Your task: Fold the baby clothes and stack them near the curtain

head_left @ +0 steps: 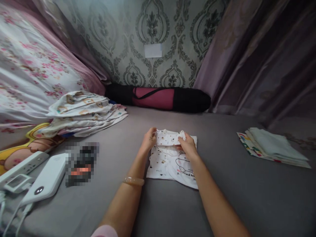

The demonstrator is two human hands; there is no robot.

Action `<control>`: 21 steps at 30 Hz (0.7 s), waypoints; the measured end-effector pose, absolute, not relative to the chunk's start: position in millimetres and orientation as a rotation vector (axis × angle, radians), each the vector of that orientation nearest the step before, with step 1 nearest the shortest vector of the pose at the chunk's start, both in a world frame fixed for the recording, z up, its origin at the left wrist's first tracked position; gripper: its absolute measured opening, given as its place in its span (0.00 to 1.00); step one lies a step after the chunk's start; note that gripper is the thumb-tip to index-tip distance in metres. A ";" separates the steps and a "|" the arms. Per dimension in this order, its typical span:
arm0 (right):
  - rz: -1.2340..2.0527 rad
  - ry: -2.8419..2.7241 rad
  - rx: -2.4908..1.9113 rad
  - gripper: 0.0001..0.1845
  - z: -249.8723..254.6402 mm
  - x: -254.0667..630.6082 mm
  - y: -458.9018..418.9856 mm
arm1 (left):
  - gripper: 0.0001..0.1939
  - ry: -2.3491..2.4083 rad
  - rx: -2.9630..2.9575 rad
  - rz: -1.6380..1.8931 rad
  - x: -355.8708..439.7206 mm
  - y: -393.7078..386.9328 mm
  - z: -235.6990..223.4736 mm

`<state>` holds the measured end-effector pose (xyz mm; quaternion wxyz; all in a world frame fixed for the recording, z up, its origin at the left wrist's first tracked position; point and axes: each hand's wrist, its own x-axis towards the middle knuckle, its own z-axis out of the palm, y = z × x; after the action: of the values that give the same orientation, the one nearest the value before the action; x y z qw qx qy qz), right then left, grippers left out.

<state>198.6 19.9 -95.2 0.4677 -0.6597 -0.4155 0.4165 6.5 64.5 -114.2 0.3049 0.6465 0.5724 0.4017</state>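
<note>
- Here at the middle of the grey bed [229, 197], a white cloth [160, 161] lies spread in front of the person, tiny prints on one side and a line-drawn animal with lettering on the other
- The left hand [149, 139] is at the cloth's upper left corner, fingers curled in and pinched closed on the edge
- And the right hand [189, 145] has the upper right part, thumb laid on top, the other fingers bent and largely hidden, the grip nearly closed on the fabric
- Between the two hands runs a spotted band of that cloth, along its far end
- A pale bracelet [134, 181] circles the left wrist, with a pink sleeve [106, 231] lower down the arm
- Over to the right, well apart, sits a stack of folded cloths [276, 146], pale one on top
- Across on the left, a loose heap of clothes [84, 112], and nearer the person a power strip [32, 166], a white power bank [46, 177] and a pixelated object [82, 164]
- At the back, a long black and red bag [158, 98] lies along the patterned wall [118, 36]
</note>
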 end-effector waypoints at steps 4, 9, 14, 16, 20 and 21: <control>0.799 -1.209 -1.778 0.27 -103.2 210.8 23.5 | 0.29 1.494 1.962 0.859 15.0 54.2 -115.7; 0.502 -1.381 -1.986 0.27 -106.0 223.0 24.2 | 0.31 1.554 2.163 0.564 15.6 47.1 -118.2; 0.361 -1.521 -2.105 0.26 -96.9 223.4 12.4 | 0.29 1.598 2.253 0.361 14.9 44.9 -118.6; 0.301 -1.583 -2.143 0.24 -92.5 219.6 6.8 | 0.29 1.618 2.278 0.290 15.1 44.8 -117.4; 0.193 -1.670 -2.239 0.22 -89.1 211.0 0.4 | 0.28 1.641 2.310 0.217 15.0 44.4 -116.1; 0.158 -1.682 -2.264 0.21 -89.4 209.7 -0.3 | 0.27 1.644 2.315 0.212 14.9 44.4 -116.4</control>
<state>209.7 -0.3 -89.4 0.1577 -0.7913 -0.5881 0.0552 14.9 44.4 -116.4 0.1466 0.8042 0.5712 0.0737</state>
